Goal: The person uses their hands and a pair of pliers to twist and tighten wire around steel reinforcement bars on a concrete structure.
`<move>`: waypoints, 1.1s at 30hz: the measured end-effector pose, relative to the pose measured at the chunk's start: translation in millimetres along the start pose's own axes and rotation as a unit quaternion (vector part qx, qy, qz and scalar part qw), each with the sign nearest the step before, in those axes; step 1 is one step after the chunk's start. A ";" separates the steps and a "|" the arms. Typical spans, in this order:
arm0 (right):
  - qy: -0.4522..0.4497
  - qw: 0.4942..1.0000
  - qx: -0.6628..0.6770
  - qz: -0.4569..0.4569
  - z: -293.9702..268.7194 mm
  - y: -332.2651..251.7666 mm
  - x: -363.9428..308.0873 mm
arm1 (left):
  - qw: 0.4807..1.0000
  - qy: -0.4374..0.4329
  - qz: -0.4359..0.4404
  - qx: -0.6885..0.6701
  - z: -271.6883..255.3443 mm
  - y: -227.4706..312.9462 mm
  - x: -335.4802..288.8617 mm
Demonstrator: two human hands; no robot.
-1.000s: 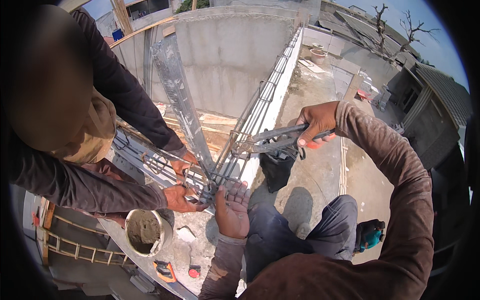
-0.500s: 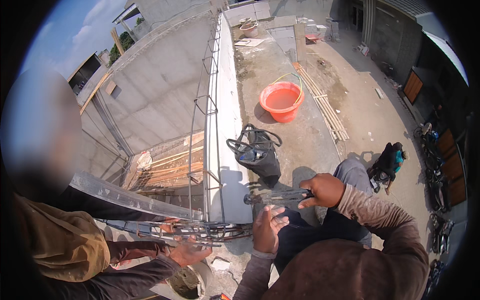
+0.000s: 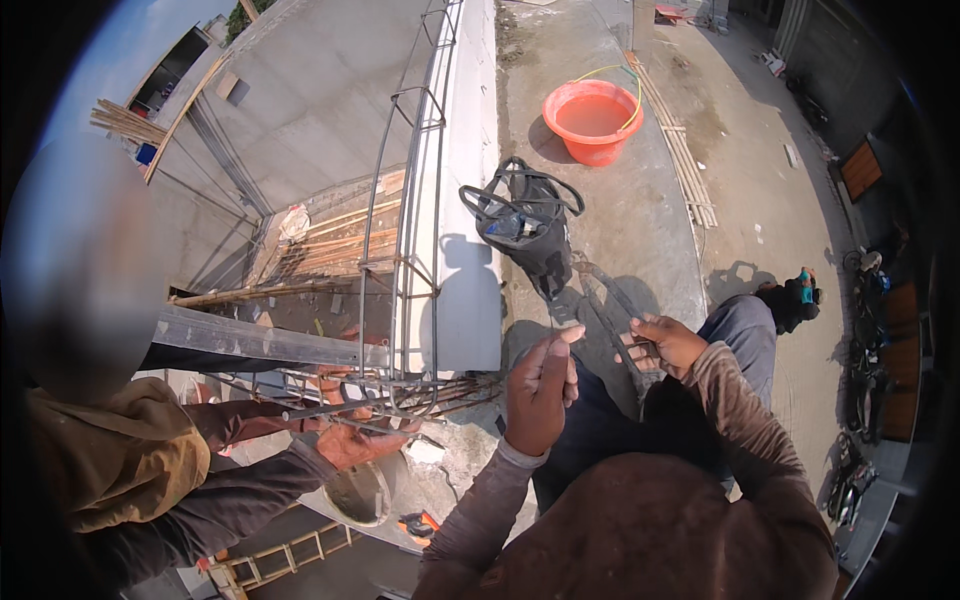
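My right hand (image 3: 664,346) holds a pair of dark metal pincers (image 3: 605,300), its long handles spread apart and its head pointing away from me, near the black bag. My left hand (image 3: 540,392) is raised with thumb and forefinger pinched together; whatever may be between the tips is too thin to make out. Left of it, the rebar cage (image 3: 436,300) runs along the white wall (image 3: 468,250). At the cage's near end, a co-worker's hands (image 3: 362,440) hold the steel bars.
A black bag (image 3: 525,225) with bottles stands ahead beside the wall, and a red basin (image 3: 590,120) of liquid lies beyond. Bamboo poles (image 3: 680,150) line the ledge's right edge. A mortar bucket (image 3: 360,495) and an orange-handled tool (image 3: 419,526) are at lower left. Someone crouches below right.
My right hand has lowered, and the pincers have swung from pointing left to pointing away, handles now spread. My left hand has closed to a pinch. The view has tilted downward.
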State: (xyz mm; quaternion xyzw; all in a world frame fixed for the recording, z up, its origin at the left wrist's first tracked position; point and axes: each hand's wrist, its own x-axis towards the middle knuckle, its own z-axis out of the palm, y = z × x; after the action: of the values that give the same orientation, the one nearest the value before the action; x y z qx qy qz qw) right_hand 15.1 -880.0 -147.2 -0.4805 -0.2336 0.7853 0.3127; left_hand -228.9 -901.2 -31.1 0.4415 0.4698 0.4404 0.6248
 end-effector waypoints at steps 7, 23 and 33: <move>0.233 0.966 -0.082 0.071 -41.4 122.8 159.9 | 0.997 -0.070 -0.042 -0.004 -8.7 -19.7 -46.4; 0.237 0.944 0.114 0.199 -16.3 120.1 159.7 | 0.973 0.215 0.052 -0.065 -56.3 -26.4 -148.8; 0.058 0.901 -0.362 -0.234 91.3 50.0 -18.0 | 0.873 0.474 0.063 -0.095 -81.8 -70.8 -130.3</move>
State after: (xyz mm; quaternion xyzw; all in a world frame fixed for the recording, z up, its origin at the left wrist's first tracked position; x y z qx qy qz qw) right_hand -74.3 -933.8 -130.4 -0.5369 -0.5888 0.5218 0.3047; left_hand -321.4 -1031.4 -87.4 0.1477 0.6366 0.6777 0.3370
